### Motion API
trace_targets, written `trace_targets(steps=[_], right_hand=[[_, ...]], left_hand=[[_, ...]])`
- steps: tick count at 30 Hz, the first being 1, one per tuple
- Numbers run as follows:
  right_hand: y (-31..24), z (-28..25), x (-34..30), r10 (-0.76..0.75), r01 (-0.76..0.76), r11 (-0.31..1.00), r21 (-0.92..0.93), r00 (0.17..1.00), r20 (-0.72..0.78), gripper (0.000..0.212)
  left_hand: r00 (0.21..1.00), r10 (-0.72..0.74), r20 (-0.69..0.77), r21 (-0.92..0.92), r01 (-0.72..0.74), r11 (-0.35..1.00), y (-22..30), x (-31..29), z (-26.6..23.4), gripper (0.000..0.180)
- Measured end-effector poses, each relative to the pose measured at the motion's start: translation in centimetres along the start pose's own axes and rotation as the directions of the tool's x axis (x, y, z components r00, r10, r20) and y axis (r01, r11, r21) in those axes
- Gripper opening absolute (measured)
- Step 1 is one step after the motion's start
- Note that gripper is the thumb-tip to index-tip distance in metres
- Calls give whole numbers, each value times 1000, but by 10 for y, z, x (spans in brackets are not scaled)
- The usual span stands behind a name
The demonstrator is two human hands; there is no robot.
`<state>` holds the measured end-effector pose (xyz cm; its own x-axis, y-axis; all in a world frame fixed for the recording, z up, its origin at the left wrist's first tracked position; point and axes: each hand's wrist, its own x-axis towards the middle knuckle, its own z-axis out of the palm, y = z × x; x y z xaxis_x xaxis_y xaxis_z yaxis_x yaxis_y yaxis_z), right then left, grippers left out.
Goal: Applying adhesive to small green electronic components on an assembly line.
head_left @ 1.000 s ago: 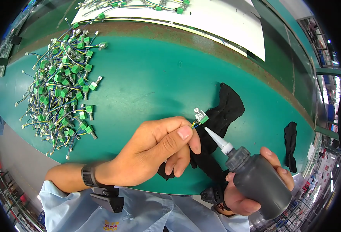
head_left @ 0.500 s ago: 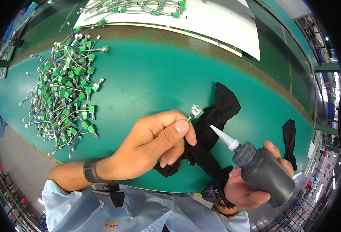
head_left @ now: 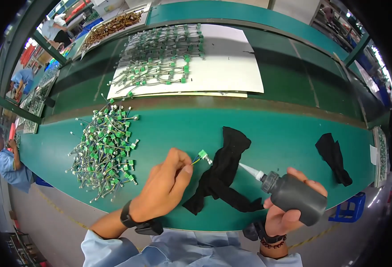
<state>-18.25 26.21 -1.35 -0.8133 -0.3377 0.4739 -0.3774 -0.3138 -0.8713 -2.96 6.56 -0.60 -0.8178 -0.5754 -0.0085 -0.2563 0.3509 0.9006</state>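
Between thumb and forefinger, my left hand [head_left: 164,189] pinches the thin wires of a small wired connector [head_left: 203,155], whose green block and metal end stick out to the right. My right hand [head_left: 285,213] is wrapped round a dark squeeze bottle [head_left: 299,198]. The bottle lies tilted, its pale pointed nozzle [head_left: 250,171] aimed left toward the connector but apart from it. Beneath and between the two hands, a crumpled black cloth [head_left: 225,173] rests on the green mat. To the left of my left hand is a tangled pile of similar connectors [head_left: 104,153].
Beyond the mat, a white board [head_left: 227,66] carries rows of connectors. Another black cloth [head_left: 333,158] lies at the right. Farther back stands a tray of copper-coloured parts [head_left: 111,29]. A co-worker [head_left: 11,162] is at the far left, and a blue stool [head_left: 349,208] stands beyond the right edge.
The view has lifted, showing more of the board and the far bench. The connector has turned, its metal end now pointing down to the right. Both hands keep their holds.
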Motion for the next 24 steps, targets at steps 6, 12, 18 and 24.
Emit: trace_targets(steps=[6,12,18,24], right_hand=[[0,-27,-9,34,-36,999,-36,998,-46,73],[0,-24,-9,100,-85,994,74,969,-227,76],[8,-48,-24,124,-70,979,191,950,-287,50],[22,-51,-28,202,-145,972,183,916,-345,48]], left_hand=[[997,45,55,192,-55,980,41,26,-40,8],[991,127,50,356,-136,925,34,102,-65,15],[963,247,104,478,-266,837,4,185,-74,15],[956,226,186,599,-292,746,-9,240,-77,9]])
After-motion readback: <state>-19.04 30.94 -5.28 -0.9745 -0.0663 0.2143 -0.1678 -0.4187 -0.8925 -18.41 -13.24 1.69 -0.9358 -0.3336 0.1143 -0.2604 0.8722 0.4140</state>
